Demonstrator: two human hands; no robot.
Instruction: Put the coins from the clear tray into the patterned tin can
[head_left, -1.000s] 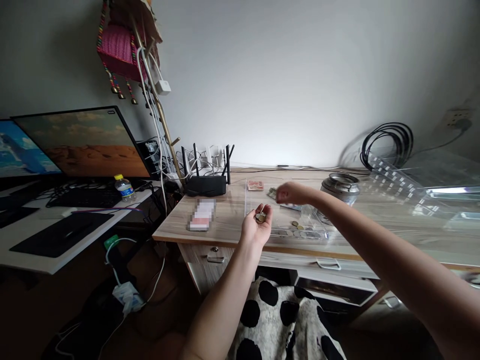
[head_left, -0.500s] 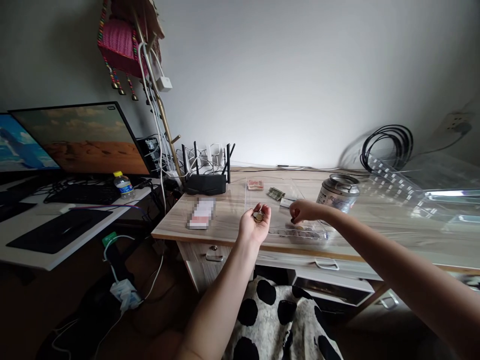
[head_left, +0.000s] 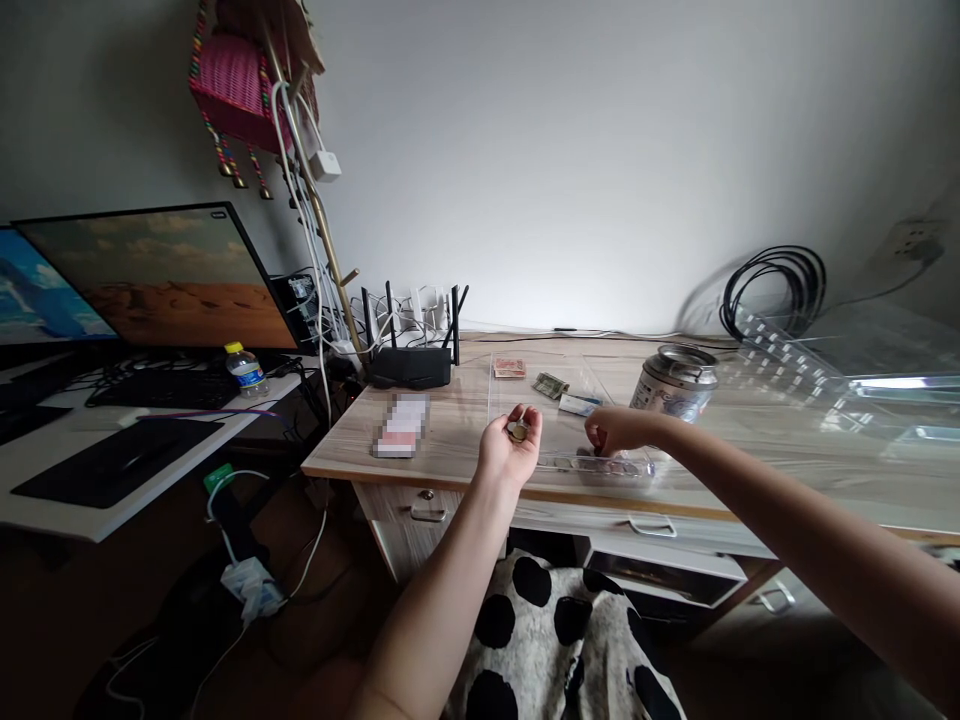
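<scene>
My left hand (head_left: 504, 455) is held palm up, its fingers curled round several coins (head_left: 517, 432) in the palm. To its right, my right hand (head_left: 621, 430) reaches down with fingers pinched together over more coins (head_left: 561, 464), which lie along the near side of a clear plastic tray (head_left: 490, 395). Whether a coin sits between those fingertips is hidden. Further back in the tray lie a reddish banknote (head_left: 510, 369), a green banknote (head_left: 551, 385) and a pale bluish banknote (head_left: 577, 405), partly beside my right hand.
A metal tin (head_left: 675, 385) stands behind my right forearm. Clear plastic boxes (head_left: 900, 390) and a coiled black cable (head_left: 772, 290) occupy the right side. On the left are a black router (head_left: 411, 367), a blurred-out flat item (head_left: 402, 425) and a drink bottle (head_left: 247, 372).
My right hand has shifted slightly down and right, lower over the coins in the tray, uncovering more of the bluish banknote. My left hand stays cupped round its coins.
</scene>
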